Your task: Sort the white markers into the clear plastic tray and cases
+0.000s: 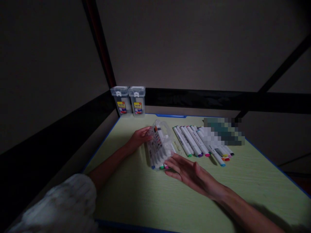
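Note:
A clear plastic marker case (159,145) with several white markers inside is tilted above the table. My left hand (139,138) grips its left side, thumb on the front face. At the lower right of the case, my right hand (188,173) has its fingers stretched out and the thumb apart, the fingertips at or touching the case's edge. Coloured caps, blue, green and pink, show at the case's lower end. Right of the case lies a row of loose white markers (194,142) with coloured ends. One marker (217,156) with a blue end sticks out toward me.
Two clear lidded containers (120,102) with yellow labels stand at the table's back left corner. A blurred-out dark greenish object (223,131) lies at the right, over part of the markers. The pale green table (136,194) has a blue edge, with a wall behind it.

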The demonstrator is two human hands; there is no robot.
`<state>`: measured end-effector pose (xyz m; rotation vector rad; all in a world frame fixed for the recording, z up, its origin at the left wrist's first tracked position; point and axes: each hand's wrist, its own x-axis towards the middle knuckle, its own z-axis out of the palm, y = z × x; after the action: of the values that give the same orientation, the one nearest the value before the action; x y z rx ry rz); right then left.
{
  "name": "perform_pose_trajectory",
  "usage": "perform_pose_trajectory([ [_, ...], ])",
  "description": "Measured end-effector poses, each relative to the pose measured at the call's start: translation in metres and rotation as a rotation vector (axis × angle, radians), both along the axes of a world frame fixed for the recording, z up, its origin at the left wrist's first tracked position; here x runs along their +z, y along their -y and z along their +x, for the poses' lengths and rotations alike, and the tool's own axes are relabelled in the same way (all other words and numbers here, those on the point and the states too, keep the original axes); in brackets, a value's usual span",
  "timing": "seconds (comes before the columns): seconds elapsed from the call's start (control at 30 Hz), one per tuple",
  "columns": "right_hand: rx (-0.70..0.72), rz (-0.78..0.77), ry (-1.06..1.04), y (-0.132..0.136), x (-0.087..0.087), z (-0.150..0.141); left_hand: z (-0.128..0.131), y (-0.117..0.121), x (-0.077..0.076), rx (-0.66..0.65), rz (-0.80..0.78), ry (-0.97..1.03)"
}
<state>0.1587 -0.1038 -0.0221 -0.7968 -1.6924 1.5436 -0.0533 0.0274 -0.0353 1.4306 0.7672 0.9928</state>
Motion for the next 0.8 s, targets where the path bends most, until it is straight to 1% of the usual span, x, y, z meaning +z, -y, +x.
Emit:
perform_pose_trajectory([
  [0.1, -0.046, -0.018, -0.031, -0.001, 0.001, -0.001, 0.002, 0.001, 0.001, 0.006, -0.034, -0.017],
  [0.27, -0.081, -0.102, -0.207, -0.003, 0.009, -0.003, 0.003, 0.004, 0.004, 0.012, -0.039, -0.043],
  [0.37, -0.175, -0.167, -0.211, -0.004, 0.013, -0.002, 0.003, 0.003, 0.001, 0.007, -0.040, -0.039],
  [0.5, -0.303, -0.246, -0.197, -0.007, 0.012, 0.002, 0.004, 0.000, -0.004, 0.005, -0.051, -0.055],
  [0.57, -0.334, -0.242, -0.165, -0.010, 0.009, 0.004, 0.004, 0.000, -0.006, 0.000, -0.053, -0.073],
  [0.67, -0.393, -0.179, -0.072, -0.013, 0.005, 0.006, 0.004, -0.001, -0.007, -0.004, -0.032, -0.115],
  [0.8, -0.471, -0.110, -0.017, -0.017, 0.000, 0.009, 0.004, 0.000, -0.007, 0.009, 0.005, -0.163],
])
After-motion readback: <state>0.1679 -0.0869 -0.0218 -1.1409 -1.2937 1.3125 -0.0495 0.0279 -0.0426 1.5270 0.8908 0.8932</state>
